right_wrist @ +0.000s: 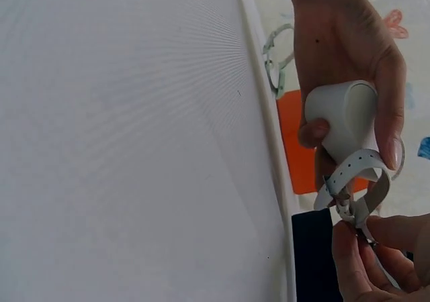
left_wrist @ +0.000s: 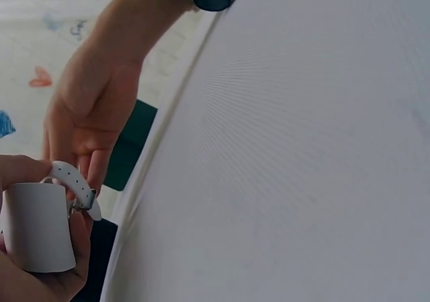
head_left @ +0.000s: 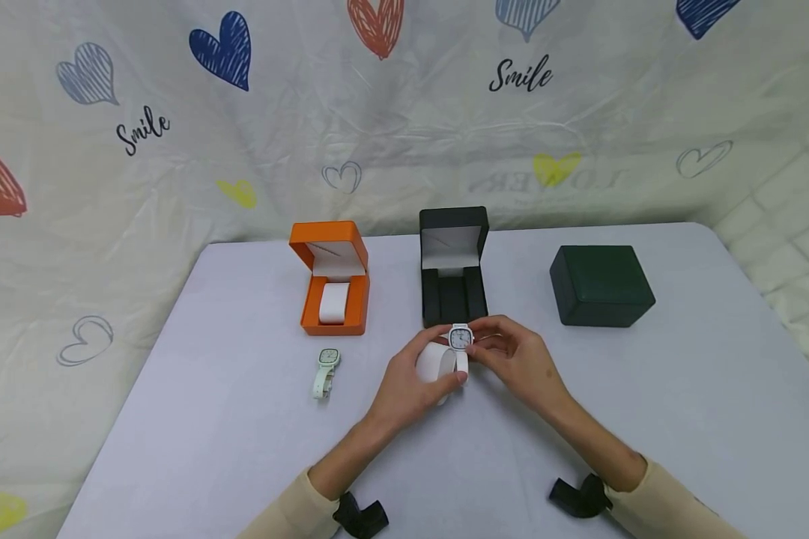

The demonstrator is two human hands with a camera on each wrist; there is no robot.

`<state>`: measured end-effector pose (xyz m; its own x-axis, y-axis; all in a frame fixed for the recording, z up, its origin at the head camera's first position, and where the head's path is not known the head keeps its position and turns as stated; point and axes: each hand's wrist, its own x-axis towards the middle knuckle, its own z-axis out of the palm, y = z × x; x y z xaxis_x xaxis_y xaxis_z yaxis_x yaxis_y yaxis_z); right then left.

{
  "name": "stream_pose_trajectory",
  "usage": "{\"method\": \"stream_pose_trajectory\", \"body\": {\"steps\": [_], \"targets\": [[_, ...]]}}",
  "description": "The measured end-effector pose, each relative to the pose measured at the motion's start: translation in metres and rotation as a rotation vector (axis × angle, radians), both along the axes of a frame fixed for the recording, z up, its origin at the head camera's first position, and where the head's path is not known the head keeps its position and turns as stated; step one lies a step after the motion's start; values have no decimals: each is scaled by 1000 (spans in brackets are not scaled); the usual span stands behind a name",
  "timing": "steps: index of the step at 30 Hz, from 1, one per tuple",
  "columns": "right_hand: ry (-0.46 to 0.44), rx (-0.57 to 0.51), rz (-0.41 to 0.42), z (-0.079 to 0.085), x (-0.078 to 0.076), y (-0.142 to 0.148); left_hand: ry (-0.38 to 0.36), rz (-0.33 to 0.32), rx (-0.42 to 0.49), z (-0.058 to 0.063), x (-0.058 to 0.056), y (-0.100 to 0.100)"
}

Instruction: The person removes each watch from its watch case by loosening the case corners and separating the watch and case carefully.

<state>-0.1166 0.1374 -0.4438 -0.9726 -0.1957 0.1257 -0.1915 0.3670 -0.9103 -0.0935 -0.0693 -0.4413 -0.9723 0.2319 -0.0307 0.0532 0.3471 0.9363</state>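
Observation:
My left hand (head_left: pixel 407 385) grips a white watch cushion (head_left: pixel 434 361), a rounded hollow roll, its thumb and fingers around it. Just right of the cushion is a white-strapped wristwatch (head_left: pixel 461 338) with a squarish pale dial, pinched in the fingers of my right hand (head_left: pixel 526 362). The right wrist view shows the strap (right_wrist: pixel 363 160) buckled into a loop, apart from the cushion's inside, with the left fingertips right at it. A second watch (head_left: pixel 326 367), with a pale green strap, lies on the table to the left.
At the back left stands an open orange watch box (head_left: pixel 364 303) with a white cushion (head_left: pixel 333 302) inside. An open black box (head_left: pixel 453 296) without a cushion stands beyond my hands. Farther right sits a closed dark green box (head_left: pixel 603 284). All rest on a white-covered table (head_left: pixel 229 419).

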Motion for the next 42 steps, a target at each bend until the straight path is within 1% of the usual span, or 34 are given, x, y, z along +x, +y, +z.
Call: {"method": "stream_pose_trajectory", "body": {"steps": [6,13,17,24,34,42], "targets": [[-15,6,20,0,3,1,-5,-13,-36,-2,3,-1],[-81,36,34,-2,4,0,-29,-27,-52,-6,7,-1],[-103,39,45,-2,5,0,-41,-41,-63,-7,8,-1],[-119,36,56,0,7,1,-50,-49,-63,-8,8,-1],[-101,110,62,-4,6,2,-51,-51,-73,-9,10,-1],[-128,139,67,-5,6,1,-64,-59,-135,-12,9,1]]}}
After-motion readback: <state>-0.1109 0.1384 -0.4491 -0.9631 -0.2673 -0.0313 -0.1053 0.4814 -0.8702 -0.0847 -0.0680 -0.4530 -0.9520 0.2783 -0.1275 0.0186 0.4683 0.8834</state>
